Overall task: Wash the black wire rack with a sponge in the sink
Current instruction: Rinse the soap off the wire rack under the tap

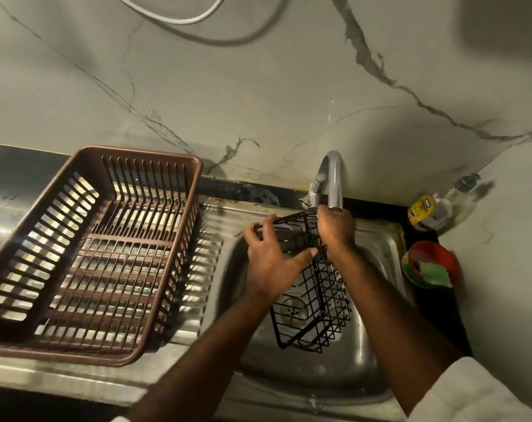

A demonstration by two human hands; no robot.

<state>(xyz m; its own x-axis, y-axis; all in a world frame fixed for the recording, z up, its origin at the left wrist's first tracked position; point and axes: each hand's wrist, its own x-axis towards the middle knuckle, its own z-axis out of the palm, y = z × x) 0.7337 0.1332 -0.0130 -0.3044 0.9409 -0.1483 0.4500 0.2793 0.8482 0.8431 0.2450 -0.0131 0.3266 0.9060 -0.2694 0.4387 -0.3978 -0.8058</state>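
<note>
Washing stage: judged early; the black wire rack (311, 315) shows no foam, and neither hand holds the sponge (435, 274).
Sink (304, 379): steel basin; its drain (295, 310) shows through the rack's mesh.
Rack position: stood on end inside the sink, lower end by the drain, upper end raised toward the faucet (334, 178).
Left hand (269, 263): fingers curled over the rack's upper left edge, thumb stretched across the wires; clamped on it.
Right hand (336, 233): closed round the rack's upper far corner, directly beneath the faucet outlet.
Water: no stream can be made out.
Sponge location: in the red bowl (455, 266) on the tabletop right of the sink, well apart from both hands.
Brown basket (136, 147): stands left of the sink.
Remaining: fetch sponge, scrub the wires, rinse.
</note>
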